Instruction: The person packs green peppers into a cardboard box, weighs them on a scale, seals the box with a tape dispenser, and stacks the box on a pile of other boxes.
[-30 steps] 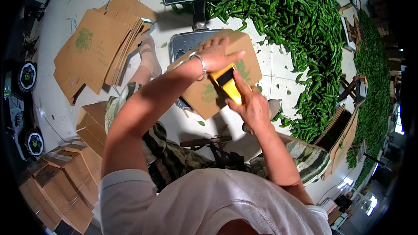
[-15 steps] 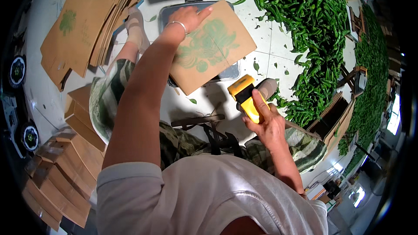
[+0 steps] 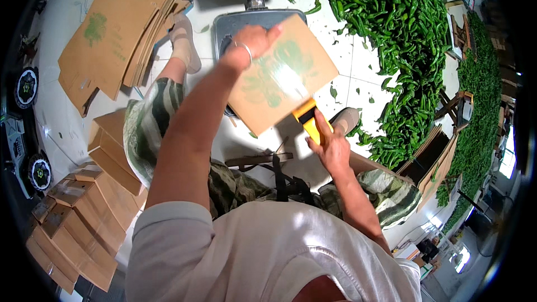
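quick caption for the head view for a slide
Seated person steadies a cardboard box with the left hand while the right hand runs a yellow tape dispenser along it, green peppers piled nearby.

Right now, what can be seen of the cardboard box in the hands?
The cardboard box is brown corrugated board with a faded green print and a glossy strip of clear tape across it. It is held tilted above a grey scale platform. The left hand grips its upper edge; the right hand presses a yellow tape dispenser against its lower edge.
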A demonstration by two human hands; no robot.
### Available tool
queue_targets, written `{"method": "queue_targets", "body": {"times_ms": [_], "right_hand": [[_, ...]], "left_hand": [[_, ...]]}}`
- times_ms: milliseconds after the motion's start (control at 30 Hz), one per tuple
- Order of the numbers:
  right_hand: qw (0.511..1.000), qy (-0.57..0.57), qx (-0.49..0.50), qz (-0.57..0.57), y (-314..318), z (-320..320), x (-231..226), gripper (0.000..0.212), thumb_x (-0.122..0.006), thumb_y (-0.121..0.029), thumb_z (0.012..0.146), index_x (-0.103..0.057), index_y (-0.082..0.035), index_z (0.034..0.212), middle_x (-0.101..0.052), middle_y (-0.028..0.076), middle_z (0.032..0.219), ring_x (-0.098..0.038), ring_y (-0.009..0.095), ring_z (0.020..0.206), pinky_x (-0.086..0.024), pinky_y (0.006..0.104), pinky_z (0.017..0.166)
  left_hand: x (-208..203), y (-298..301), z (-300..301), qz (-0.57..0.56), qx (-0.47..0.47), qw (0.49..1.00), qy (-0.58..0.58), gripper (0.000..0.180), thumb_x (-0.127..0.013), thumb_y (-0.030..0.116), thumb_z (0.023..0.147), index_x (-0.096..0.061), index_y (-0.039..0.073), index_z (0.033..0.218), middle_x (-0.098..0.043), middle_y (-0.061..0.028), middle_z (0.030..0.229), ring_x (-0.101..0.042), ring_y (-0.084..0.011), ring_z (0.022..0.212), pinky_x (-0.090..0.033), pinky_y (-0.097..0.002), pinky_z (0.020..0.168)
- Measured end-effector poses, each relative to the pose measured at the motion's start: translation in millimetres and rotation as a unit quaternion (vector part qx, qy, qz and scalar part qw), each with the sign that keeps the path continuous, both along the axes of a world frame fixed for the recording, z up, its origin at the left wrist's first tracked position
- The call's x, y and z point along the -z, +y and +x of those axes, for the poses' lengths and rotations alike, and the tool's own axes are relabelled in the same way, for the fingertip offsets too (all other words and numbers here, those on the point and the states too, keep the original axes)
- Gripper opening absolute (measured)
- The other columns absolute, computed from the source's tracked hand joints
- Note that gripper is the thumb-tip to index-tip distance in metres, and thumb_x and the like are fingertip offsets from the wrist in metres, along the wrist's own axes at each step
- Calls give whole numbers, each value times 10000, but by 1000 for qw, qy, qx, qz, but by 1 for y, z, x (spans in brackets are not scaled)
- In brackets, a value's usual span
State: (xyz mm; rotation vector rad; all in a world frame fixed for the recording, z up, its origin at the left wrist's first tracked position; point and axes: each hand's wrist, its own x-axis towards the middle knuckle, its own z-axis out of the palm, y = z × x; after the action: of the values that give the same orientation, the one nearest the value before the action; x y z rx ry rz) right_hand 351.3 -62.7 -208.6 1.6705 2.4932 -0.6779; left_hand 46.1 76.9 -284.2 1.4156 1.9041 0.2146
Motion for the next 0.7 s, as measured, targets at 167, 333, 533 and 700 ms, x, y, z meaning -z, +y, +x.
{"method": "queue_targets", "body": {"times_ms": [167, 333, 533, 700], "right_hand": [[998, 4, 41, -56, -67, 58, -18, 792, -775, -296, 688, -423, -263, 1396, -565, 211, 859, -613, 376, 737, -509, 444, 657], [998, 35, 39, -43, -65, 53, -23, 790, -782, -253, 681, -436, -210, 1389, -580, 222, 918, -611, 390, 770, -509, 451, 689], [997, 66, -30, 16, 18, -55, -78, 731, -710, -404, 751, -401, -294, 1404, -569, 234, 793, -623, 386, 698, -520, 437, 618], [998, 32, -41, 25, 70, -103, -83, 696, -695, -448, 721, -475, -257, 1353, -659, 182, 852, -653, 335, 816, -524, 424, 704]], "left_hand": [[-16, -46, 68, -21, 92, 996, 1, 765, -261, 654, 905, -707, 32, 897, -659, -234, 885, -625, -411, 899, -482, -474, 822], [-15, -31, 52, -108, 50, 987, -107, 797, -275, 681, 882, -697, 5, 869, -660, -236, 842, -632, -379, 869, -467, -450, 815], [-29, -22, -18, 202, -57, 978, 3, 471, -519, 441, 895, -605, 86, 1191, -608, -182, 1172, -574, -334, 1094, -435, -396, 945], [-117, -91, 9, 370, -114, 921, 41, 521, -600, 306, 830, -520, 3, 1245, -557, -217, 1223, -505, -382, 1147, -401, -420, 969]]}}
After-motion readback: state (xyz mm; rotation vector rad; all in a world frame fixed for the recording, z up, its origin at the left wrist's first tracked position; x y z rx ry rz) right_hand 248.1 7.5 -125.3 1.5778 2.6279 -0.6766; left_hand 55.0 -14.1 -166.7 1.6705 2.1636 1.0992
